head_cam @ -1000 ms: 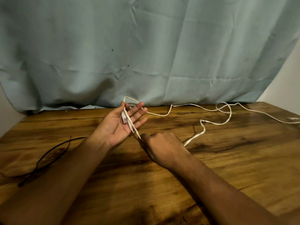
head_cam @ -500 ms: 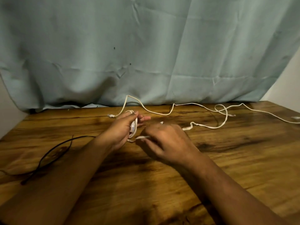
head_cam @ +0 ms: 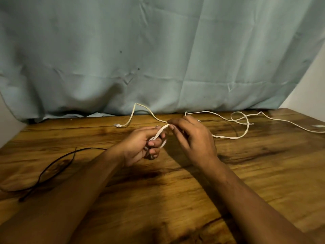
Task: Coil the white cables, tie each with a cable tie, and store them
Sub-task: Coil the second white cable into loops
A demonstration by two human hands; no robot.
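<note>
Hands: two, both raised just above the middle of the table (head_cam: 246, 182).
Left hand (head_cam: 140, 147): fingers curled shut around a small bundle of white cable (head_cam: 161, 132) loops; the loops wrap the fingers and show as short strands between them.
Right hand (head_cam: 193, 138): thumb and forefinger pinched shut on the same cable where it leaves the left hand; the other fingers are half curled.
White cable, count: at least one strand in the hands; a loose run (head_cam: 243, 136) trails right behind the right hand. Whether the strands on the far part of the table are one cable or several cannot be told.
White cable, direction: the held section runs from lower left to upper right, from the left fingers up to the right pinch. The loose run lies mostly left to right along the far right part of the table, with one open loop in it.
Free end (head_cam: 118, 125): one plug end lies on the table far of the left hand, pointing left.
Black cable (head_cam: 52, 166): one, looped, on the near left of the table, well apart from the hands.
Curtain (head_cam: 158, 59): one, pale blue-green, hanging behind the far edge of the table.
</note>
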